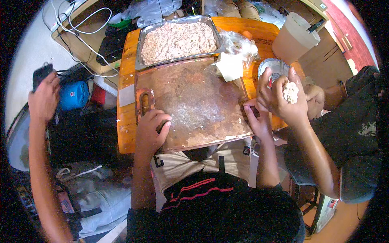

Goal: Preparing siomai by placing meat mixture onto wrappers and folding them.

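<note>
My left hand rests at the lower left of a worn wooden cutting board, below its handle slot. The fingers are curled and the thumb stands apart, with nothing seen between them. My right hand lies at the board's right edge, thumb and fingers bent around a dark gap. It appears to hold nothing; its far fingers are partly hidden. Light flour-like smears mark the board. Behind it, a metal tray holds a pale, chunky minced filling. A folded white paper lies over the board's upper right corner.
At right, a co-worker's hand bears a wrapper with filling, above a bowl with a utensil. A plastic pitcher and clear plastic bag stand behind. Another person's hand is at left, by a dark phone-like object.
</note>
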